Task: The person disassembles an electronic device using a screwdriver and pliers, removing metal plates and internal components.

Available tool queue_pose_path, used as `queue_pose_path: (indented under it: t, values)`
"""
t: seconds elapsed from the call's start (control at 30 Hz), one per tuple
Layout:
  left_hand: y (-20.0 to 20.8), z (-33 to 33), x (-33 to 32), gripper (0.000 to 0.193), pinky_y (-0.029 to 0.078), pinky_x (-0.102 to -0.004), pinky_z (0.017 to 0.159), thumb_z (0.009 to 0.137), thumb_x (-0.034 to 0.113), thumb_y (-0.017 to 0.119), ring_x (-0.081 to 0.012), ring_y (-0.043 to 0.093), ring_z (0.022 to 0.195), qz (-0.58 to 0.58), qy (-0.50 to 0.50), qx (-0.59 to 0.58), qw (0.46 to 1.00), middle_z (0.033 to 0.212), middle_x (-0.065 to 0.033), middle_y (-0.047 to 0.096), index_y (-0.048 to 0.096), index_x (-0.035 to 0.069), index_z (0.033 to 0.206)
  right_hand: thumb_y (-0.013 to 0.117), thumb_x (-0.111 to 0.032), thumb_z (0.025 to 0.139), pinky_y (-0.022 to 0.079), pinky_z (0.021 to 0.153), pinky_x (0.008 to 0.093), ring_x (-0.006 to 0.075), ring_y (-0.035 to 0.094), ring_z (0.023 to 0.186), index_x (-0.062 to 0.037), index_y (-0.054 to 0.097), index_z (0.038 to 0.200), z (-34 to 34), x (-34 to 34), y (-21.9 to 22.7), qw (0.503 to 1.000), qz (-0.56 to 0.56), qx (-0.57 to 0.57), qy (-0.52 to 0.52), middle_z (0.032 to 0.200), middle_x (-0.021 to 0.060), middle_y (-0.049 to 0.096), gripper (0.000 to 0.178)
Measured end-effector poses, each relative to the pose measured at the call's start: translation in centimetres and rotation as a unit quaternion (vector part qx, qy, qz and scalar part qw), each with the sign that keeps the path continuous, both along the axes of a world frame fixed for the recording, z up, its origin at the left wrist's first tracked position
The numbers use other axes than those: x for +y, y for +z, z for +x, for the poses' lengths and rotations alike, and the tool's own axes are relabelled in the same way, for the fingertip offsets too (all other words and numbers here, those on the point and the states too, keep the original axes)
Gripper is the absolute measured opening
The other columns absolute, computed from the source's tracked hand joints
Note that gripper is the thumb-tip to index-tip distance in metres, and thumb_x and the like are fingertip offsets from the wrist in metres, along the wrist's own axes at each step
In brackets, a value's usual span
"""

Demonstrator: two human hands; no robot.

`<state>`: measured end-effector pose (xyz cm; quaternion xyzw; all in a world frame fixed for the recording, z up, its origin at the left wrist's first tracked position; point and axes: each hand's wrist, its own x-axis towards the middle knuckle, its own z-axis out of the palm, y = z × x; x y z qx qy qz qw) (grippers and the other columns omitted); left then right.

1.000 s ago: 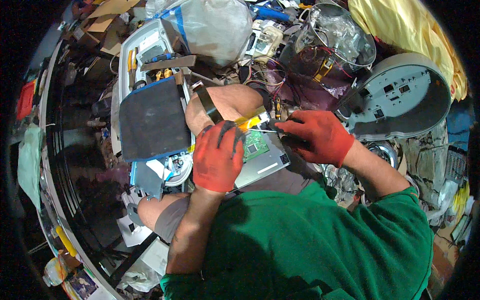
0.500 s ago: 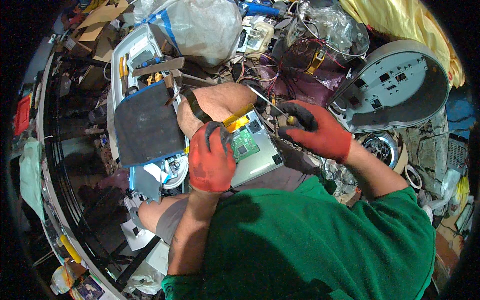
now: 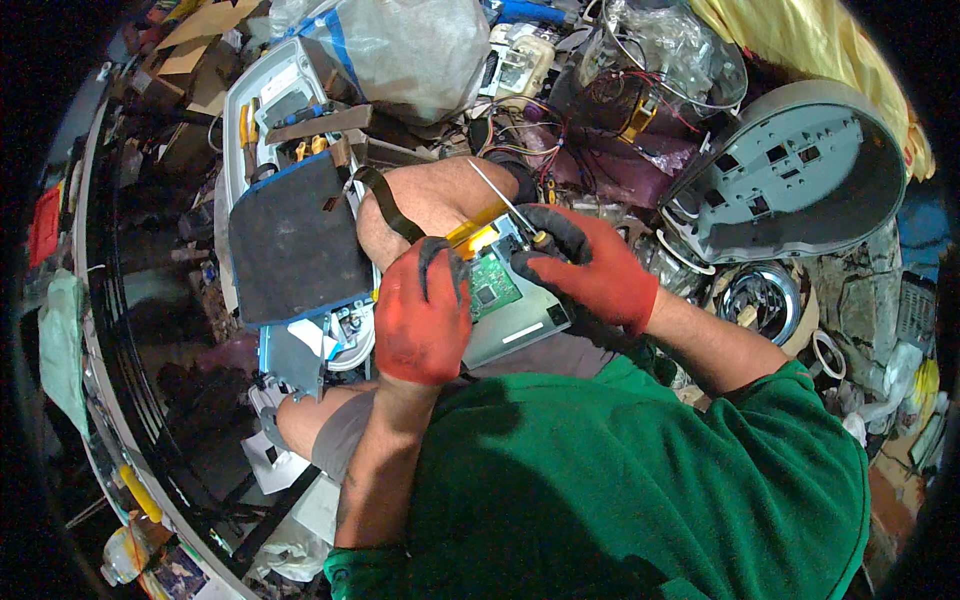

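Observation:
Both hands wear red gloves with dark fingertips. My left hand [image 3: 422, 318] is closed on the left side of a flat silver metal panel [image 3: 508, 325] that rests over my lap. On the panel's face is a small green circuit board [image 3: 492, 284], with an orange film ribbon [image 3: 477, 236] at its upper edge. Closed around a screwdriver [image 3: 497, 192] is my right hand [image 3: 598, 268], near the panel's upper right corner. The screwdriver's thin shaft points up and left, away from the panel. Its handle is mostly hidden in the glove.
A dark pad with blue edging [image 3: 292, 245] lies left of my knee, below a grey tray [image 3: 235, 120] with hand tools. To the right stands a large grey plastic housing [image 3: 800, 190]. Tangled wires [image 3: 515, 130], a pale sack [image 3: 405, 60] and scrap crowd the far side.
My right hand has moved left and slightly down, bringing the screwdriver to the panel's upper right corner. My left hand stays on the panel.

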<state>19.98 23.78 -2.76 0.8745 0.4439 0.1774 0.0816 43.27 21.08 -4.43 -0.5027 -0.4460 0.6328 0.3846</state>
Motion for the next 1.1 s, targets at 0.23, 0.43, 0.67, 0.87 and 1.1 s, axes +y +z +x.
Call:
queue_pose_path:
  t: [0.23,0.43,0.67,0.87,1.1]
  values:
    - [1.2,-0.6,1.2,0.041,0.055,-0.0427,0.086,0.081,0.013,0.073,-0.0379,0.064,0.101,0.02,-0.072,0.034,0.997,0.118,-0.0224,0.06,0.059,-0.004,0.116,0.072,-0.016,0.088,0.048,0.095,0.0305,0.0116,0.058,0.107,-0.0008,0.054,0.136,-0.4,-0.1,-0.3,0.999,0.034,-0.025,-0.012,0.119,0.0057,0.065,0.054]
    - [1.0,0.0,0.9,0.039,0.056,-0.0404,0.081,0.082,0.014,0.072,-0.0338,0.066,0.094,0.043,-0.038,0.041,0.998,0.118,-0.0207,0.06,0.059,-0.002,0.114,0.072,-0.016,0.087,0.052,0.088,0.0309,0.0116,0.062,0.099,-0.0014,0.056,0.133,-0.8,-0.3,-0.2,0.997,0.056,-0.044,-0.038,0.112,0.0069,0.068,0.051]
    - [0.5,-1.0,1.0,0.046,0.057,-0.0413,0.08,0.08,0.013,0.074,-0.0376,0.067,0.095,0.0,-0.031,-0.022,0.999,0.12,-0.022,0.059,0.056,-0.002,0.119,0.072,-0.017,0.087,0.053,0.089,0.0318,0.0128,0.063,0.099,-0.0006,0.056,0.133,-1.1,-0.7,0.4,0.998,0.034,-0.043,-0.043,0.111,0.0081,0.07,0.051]
    - [0.5,-0.7,1.2,0.044,0.056,-0.0425,0.081,0.082,0.011,0.071,-0.0403,0.066,0.094,-0.04,0.047,-0.043,0.997,0.118,-0.0222,0.059,0.053,-0.002,0.12,0.072,-0.017,0.086,0.052,0.092,0.0331,0.0148,0.064,0.102,-0.0008,0.056,0.132,-1.4,-0.6,-0.1,0.995,0.077,-0.052,-0.042,0.112,0.0103,0.07,0.051]
    - [0.7,-1.5,3.8,0.03,0.051,-0.0471,0.077,0.086,0.01,0.066,-0.0445,0.062,0.09,-0.195,0.005,-0.122,0.973,0.102,-0.0227,0.061,0.055,0.0,0.112,0.073,-0.02,0.085,0.051,0.094,0.036,0.0209,0.064,0.109,-0.0006,0.056,0.133,-0.7,-0.5,-1.7,0.993,0.076,-0.068,-0.062,0.121,0.0158,0.066,0.055]
